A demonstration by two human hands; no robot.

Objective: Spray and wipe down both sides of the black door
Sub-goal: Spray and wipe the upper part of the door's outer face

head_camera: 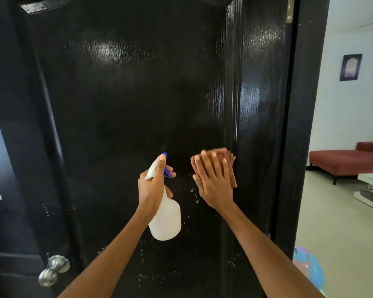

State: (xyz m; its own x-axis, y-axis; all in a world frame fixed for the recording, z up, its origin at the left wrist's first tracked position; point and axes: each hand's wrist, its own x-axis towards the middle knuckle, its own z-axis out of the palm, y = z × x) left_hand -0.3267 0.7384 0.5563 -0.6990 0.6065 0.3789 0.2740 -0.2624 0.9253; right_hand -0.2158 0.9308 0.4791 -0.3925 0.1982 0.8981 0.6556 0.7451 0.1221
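The black door [138,104] fills most of the view, standing open with its glossy painted face toward the camera and its hinged edge to the right, where a metal hinge [290,9] shows near the top against the black door frame [306,104]. The left hand [153,186] grips the neck of a white spray bottle [166,218], fingers curled round it, one finger over the blue trigger [167,172] and the thumb lying up along the white spray head; the blue nozzle points at the door, close to its surface. The bottle's round body hangs below the hand, in front of the lower middle of the door. Just to the right of it, the right hand [213,179] lies flat with straight, slightly spread fingers, pressing a folded reddish checked cloth [230,164] against the door beside the raised vertical edge of the panel; the cloth shows above and to the right of the fingers. Small white droplets [194,194] speck the door between the two hands and farther down, below the bottle. At the lower left a silver round door knob [54,269] stands out from the door. Through the doorway on the far right is a room with a pale floor, a low red sofa [345,162] against a white wall, a small framed picture [351,67] on that wall, and part of a white low table [370,181]. Near the foot of the frame lies a pale blue and pink ball [309,269]
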